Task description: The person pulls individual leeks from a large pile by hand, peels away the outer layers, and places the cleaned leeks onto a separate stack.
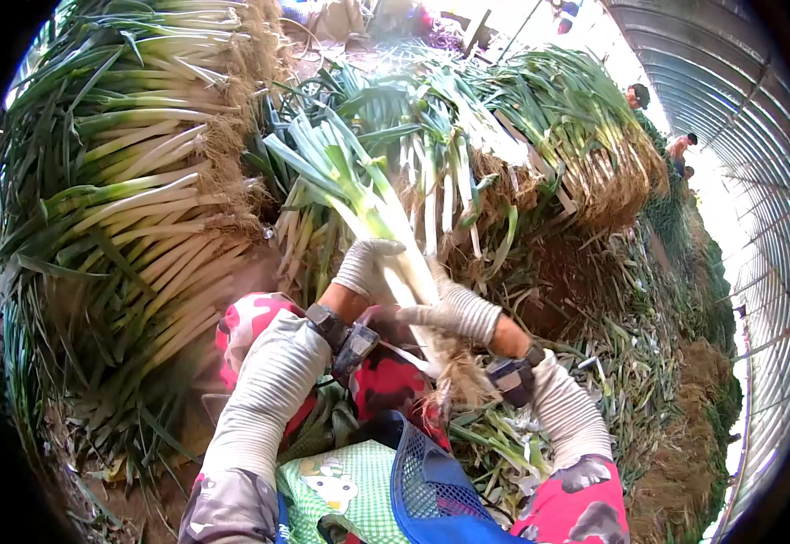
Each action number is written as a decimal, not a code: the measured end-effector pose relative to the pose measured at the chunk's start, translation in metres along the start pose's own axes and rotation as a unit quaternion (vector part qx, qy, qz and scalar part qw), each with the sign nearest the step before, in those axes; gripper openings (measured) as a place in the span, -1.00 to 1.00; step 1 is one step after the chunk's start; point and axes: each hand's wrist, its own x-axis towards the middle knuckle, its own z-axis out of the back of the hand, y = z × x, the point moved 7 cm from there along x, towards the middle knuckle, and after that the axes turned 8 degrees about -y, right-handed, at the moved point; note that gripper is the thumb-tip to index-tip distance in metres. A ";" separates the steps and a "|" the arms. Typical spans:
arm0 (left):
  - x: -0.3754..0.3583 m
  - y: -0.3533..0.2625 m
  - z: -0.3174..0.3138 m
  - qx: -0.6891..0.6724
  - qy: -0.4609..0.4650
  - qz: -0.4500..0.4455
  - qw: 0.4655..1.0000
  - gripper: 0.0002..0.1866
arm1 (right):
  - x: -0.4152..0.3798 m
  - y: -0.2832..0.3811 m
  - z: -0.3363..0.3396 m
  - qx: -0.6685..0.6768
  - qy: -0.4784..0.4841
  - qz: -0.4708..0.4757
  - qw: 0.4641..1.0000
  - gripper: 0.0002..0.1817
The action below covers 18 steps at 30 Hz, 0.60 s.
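Observation:
A bunch of leeks (379,218) slants in front of me, green leaves up and to the left, roots (464,379) down by my right wrist. My left hand (368,268), in a pale glove, is closed around the white stems below the leaves. Lower down, my gloved right hand (456,308) lies across the same stems with its fingers wrapped over them, slightly blurred. One thin white stem (410,357) sticks out to the left near the roots. Dark devices are strapped on both wrists, the left one (345,337) facing up.
A tall pile of leeks (141,208) rises on the left, roots facing inward. More leeks (585,136) lie in a row ahead, roots toward me. Leaf scraps (612,335) cover the ground to the right. Several people are far off beside the arched tunnel wall (730,118).

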 end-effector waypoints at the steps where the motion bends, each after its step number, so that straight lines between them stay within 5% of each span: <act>1: 0.012 -0.002 0.009 -0.018 0.020 -0.015 1.000 -0.54 | 0.005 -0.006 -0.011 0.071 -0.003 0.021 0.997 0.24; 3: -0.002 -0.014 -0.003 -0.012 0.029 -0.048 0.998 -0.53 | 0.002 -0.010 -0.023 0.217 -0.021 0.044 0.975 0.08; 6: 0.001 -0.010 -0.001 0.001 0.045 0.031 0.999 -0.52 | -0.019 -0.035 -0.030 0.146 -0.073 -0.034 0.986 -0.12; 7: 0.002 -0.019 -0.007 -0.029 0.050 -0.048 0.997 -0.54 | -0.029 -0.032 -0.032 0.148 -0.071 -0.048 0.985 -0.17; 9: -0.023 -0.059 -0.011 -0.010 -0.008 -0.184 0.983 -0.60 | -0.045 -0.008 -0.031 0.025 -0.138 0.117 0.983 -0.18; 13: -0.054 -0.105 -0.029 -0.157 0.181 -0.214 0.947 -0.64 | -0.076 0.033 -0.018 -0.030 -0.111 0.056 0.992 -0.18; 14: -0.098 -0.125 -0.042 -0.109 0.168 -0.330 0.923 -0.64 | -0.073 0.044 -0.012 -0.038 -0.113 0.106 0.987 -0.15; 15: -0.110 -0.129 -0.043 -0.126 0.193 -0.271 0.934 -0.64 | -0.067 0.058 -0.008 -0.074 -0.114 0.209 0.969 -0.14; 18: -0.196 -0.179 -0.036 -0.002 0.116 -0.481 0.869 -0.67 | -0.039 0.101 -0.004 -0.006 -0.032 0.233 0.972 -0.08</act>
